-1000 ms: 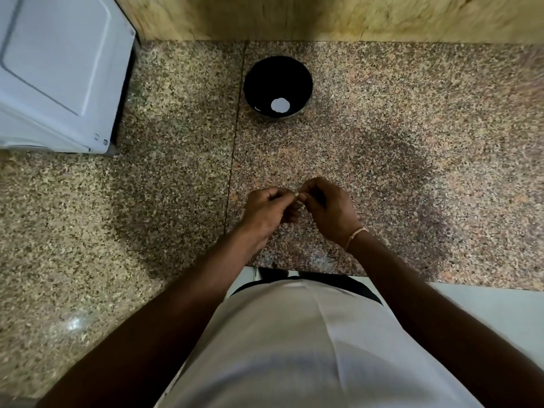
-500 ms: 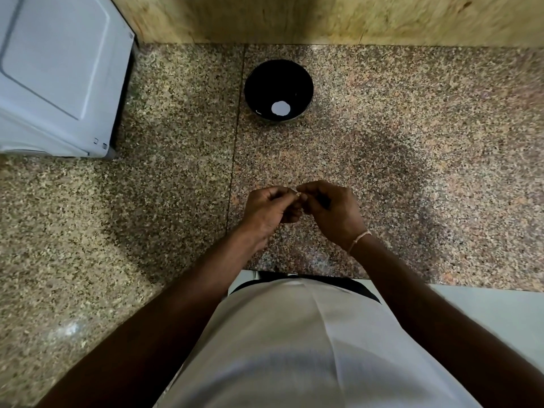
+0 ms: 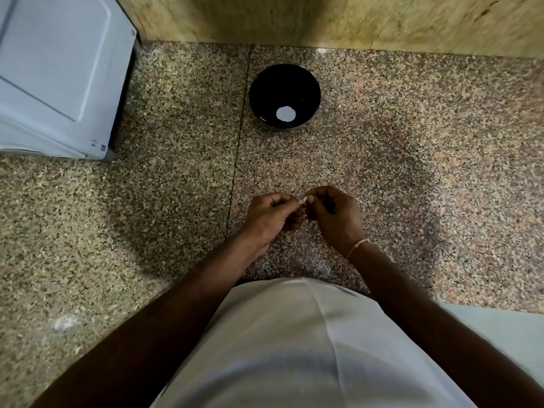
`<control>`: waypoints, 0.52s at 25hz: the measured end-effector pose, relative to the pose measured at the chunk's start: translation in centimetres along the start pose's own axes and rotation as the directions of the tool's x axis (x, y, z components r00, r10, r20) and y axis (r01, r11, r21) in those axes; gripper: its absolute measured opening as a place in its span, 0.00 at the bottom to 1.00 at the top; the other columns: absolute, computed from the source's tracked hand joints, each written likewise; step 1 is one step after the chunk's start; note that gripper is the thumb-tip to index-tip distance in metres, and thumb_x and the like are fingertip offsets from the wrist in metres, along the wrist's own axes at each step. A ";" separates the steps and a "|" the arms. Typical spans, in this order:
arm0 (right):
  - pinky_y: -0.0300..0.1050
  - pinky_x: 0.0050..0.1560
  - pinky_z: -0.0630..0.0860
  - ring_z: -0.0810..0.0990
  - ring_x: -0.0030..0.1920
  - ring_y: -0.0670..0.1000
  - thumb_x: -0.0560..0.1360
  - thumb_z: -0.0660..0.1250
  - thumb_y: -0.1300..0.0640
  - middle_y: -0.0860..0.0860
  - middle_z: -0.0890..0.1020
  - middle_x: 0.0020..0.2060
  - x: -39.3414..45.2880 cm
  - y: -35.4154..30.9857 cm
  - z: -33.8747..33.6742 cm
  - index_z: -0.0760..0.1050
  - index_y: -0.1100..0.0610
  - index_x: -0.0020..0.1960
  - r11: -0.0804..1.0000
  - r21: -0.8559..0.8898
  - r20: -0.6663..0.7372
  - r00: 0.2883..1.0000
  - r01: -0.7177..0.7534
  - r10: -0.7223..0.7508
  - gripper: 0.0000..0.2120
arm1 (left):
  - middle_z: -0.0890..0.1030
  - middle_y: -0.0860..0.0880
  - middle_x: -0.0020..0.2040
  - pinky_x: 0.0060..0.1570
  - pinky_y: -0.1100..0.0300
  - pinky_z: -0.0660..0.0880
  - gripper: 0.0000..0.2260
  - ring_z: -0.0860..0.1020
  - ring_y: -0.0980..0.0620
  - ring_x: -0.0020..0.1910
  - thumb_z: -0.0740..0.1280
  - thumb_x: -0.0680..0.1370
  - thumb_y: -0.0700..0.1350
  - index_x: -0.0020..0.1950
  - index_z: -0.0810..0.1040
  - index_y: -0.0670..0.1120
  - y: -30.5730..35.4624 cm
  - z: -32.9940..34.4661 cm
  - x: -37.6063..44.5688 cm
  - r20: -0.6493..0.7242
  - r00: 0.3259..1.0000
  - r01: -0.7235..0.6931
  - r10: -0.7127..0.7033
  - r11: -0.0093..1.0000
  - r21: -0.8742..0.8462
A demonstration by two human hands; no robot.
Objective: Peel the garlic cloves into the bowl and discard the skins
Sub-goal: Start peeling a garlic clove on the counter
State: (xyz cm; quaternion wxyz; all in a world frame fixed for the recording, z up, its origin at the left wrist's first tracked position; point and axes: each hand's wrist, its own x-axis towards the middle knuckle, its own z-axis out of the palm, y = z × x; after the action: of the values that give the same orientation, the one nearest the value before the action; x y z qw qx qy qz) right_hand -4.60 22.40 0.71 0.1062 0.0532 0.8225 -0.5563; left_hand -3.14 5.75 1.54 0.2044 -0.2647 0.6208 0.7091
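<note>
Closest to me I see a white shirt (image 3: pixel 294 348) at the bottom, and two bare arms reach out from it over the speckled stone counter (image 3: pixel 147 231).

A little farther out, the two hands meet in the middle. The left hand (image 3: pixel 269 214) has its fingers curled in, and its thumb and first finger pinch together at the tip. The right hand (image 3: pixel 335 214) is curled the same way, and its fingertips come right up against the left ones. A thin string band (image 3: pixel 357 245) goes round the right wrist.

Between the two sets of fingertips I see a tiny pale bit, the garlic clove (image 3: pixel 303 200). Both hands pinch it at once. It is so small, and so hidden by the fingers, that I cannot tell how much skin is on it. It is held up just above the counter, not lying on it.

Farther away, straight past the hands, sits the black bowl (image 3: pixel 259 95). It is well apart from the hands and the clove. A round white spot shows near its bottom; I cannot tell what that is.

Off to the far left is a big white box (image 3: pixel 59 78) standing on the counter. At the very back is a yellow-brown stone wall (image 3: pixel 353 22).
</note>
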 end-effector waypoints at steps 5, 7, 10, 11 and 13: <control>0.53 0.39 0.83 0.85 0.37 0.52 0.80 0.70 0.57 0.49 0.86 0.37 1.2 0.4 -0.8 0.81 0.47 0.49 0.996 -0.077 -0.063 0.997 -0.050 0.045 0.05 | 0.86 0.41 0.40 0.37 0.54 0.84 0.05 0.84 0.46 0.36 0.73 0.80 0.39 0.44 0.85 0.43 -0.2 0.3 0.8 -0.041 0.999 -0.001 0.003 0.999 0.053; 0.57 0.40 0.83 0.86 0.38 0.54 0.80 0.70 0.57 0.49 0.86 0.38 1.4 0.6 -1.2 0.81 0.48 0.49 0.996 -0.067 -0.044 0.998 -0.054 0.051 0.04 | 0.86 0.41 0.40 0.39 0.49 0.85 0.04 0.85 0.46 0.36 0.73 0.80 0.40 0.45 0.84 0.42 -0.4 0.3 1.3 -0.103 0.995 0.011 0.001 0.993 0.117; 0.56 0.41 0.83 0.85 0.39 0.53 0.80 0.70 0.55 0.49 0.86 0.38 1.2 0.7 -1.3 0.83 0.52 0.51 0.991 -0.130 -0.027 0.999 -0.044 0.041 0.03 | 0.85 0.42 0.37 0.35 0.48 0.85 0.05 0.85 0.45 0.32 0.73 0.80 0.39 0.45 0.84 0.41 -0.9 0.9 1.8 -0.197 0.980 0.046 -0.006 0.979 0.201; 0.53 0.40 0.82 0.85 0.38 0.51 0.80 0.70 0.54 0.48 0.86 0.37 1.1 0.7 -1.2 0.83 0.52 0.52 0.985 -0.165 -0.029 0.999 -0.039 0.034 0.04 | 0.86 0.42 0.37 0.34 0.47 0.85 0.05 0.85 0.45 0.31 0.73 0.80 0.39 0.45 0.84 0.40 -0.9 1.1 1.8 -0.205 0.979 0.053 -0.007 0.975 0.217; 0.46 0.37 0.79 0.83 0.37 0.47 0.80 0.70 0.54 0.45 0.85 0.36 0.9 0.7 -0.9 0.83 0.52 0.51 0.978 -0.207 -0.028 0.999 -0.029 0.024 0.03 | 0.86 0.42 0.37 0.33 0.46 0.85 0.04 0.86 0.44 0.31 0.73 0.79 0.38 0.45 0.85 0.40 -0.9 1.4 1.8 -0.202 0.979 0.053 -0.003 0.968 0.245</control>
State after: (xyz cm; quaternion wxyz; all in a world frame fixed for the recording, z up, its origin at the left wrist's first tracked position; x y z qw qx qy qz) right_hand -5.47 23.49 0.16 0.1080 0.0597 0.8764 -0.4656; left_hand -4.11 7.22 -0.19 0.1827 -0.3156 0.7185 0.5923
